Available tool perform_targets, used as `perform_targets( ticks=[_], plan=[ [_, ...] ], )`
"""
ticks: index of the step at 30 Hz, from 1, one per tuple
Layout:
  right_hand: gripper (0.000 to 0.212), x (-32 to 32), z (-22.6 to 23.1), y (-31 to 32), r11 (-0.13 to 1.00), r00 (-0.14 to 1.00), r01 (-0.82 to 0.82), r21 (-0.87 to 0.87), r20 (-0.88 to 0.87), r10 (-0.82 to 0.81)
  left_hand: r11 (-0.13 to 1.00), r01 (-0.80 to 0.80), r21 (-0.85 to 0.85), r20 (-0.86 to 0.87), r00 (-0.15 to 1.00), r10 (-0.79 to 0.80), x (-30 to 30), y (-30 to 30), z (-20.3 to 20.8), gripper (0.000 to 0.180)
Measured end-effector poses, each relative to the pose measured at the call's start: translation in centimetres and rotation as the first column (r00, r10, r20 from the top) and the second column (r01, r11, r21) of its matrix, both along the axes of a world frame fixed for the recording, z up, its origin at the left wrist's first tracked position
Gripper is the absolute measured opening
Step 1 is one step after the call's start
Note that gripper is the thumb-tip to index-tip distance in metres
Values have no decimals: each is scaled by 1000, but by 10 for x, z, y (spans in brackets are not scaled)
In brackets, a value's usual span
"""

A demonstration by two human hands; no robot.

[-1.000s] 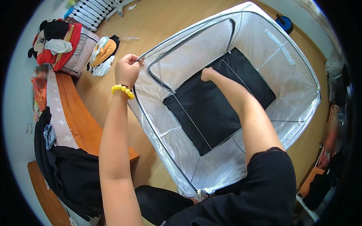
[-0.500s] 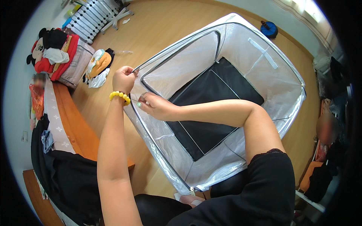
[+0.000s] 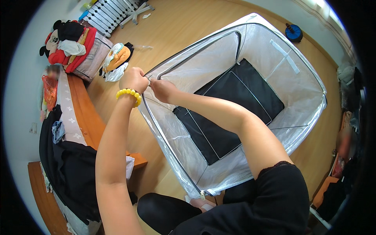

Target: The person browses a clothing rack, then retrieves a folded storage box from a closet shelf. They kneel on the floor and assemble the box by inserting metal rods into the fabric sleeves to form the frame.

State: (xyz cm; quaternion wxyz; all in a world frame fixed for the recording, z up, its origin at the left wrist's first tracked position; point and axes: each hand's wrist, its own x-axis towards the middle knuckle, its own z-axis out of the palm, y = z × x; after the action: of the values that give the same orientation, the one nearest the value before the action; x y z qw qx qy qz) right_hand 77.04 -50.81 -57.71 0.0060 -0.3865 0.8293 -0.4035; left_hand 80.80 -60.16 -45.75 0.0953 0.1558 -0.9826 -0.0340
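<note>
A large silver foil storage box (image 3: 250,168) stands unfolded on the floor in front of me, its top uncovered. Dark piping and a zipper run around its rim, and a zip pull (image 3: 202,193) hangs at the near corner. Thin metal rods lie across its black bottom panel (image 3: 235,113). My left hand (image 3: 134,79), below a yellow bead bracelet (image 3: 129,94), is closed on the rim at the left corner. Right beside it, inside the corner, my right hand (image 3: 162,90) pinches with closed fingers; what they hold is hidden.
On the left is an orange wooden bed edge (image 3: 84,105) with black clothing (image 3: 74,168). A pile of red bedding (image 3: 88,49), loose clothes (image 3: 117,58) and a white radiator (image 3: 107,17) stand beyond. A blue ab wheel (image 3: 293,33) sits far right. Shelved items line the right side.
My right hand has moved up toward the left one, and both are now close together at the corner. The view has shifted, so the room appears farther right and slightly higher.
</note>
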Motion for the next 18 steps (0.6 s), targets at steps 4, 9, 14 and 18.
perform_targets(
  ticks=[4,9,14,18],
  plan=[
    [10,5,-2,-11,997,999,9,-73,51,-5,998,-46,43,103,994,42,14,-10,13,15],
    [11,17,-43,-11,994,994,-102,33,-44,104,1000,9,21,115,993,-11,7,-7,14,14],
    [13,32,-26,-17,955,986,-167,-244,-63,156,996,33,77,78,996,-39,10,-17,10,18],
    [17,23,-14,-28,909,993,-108,-402,-3,117,986,78,146,132,986,-98,0,-15,18,18]
  ],
)
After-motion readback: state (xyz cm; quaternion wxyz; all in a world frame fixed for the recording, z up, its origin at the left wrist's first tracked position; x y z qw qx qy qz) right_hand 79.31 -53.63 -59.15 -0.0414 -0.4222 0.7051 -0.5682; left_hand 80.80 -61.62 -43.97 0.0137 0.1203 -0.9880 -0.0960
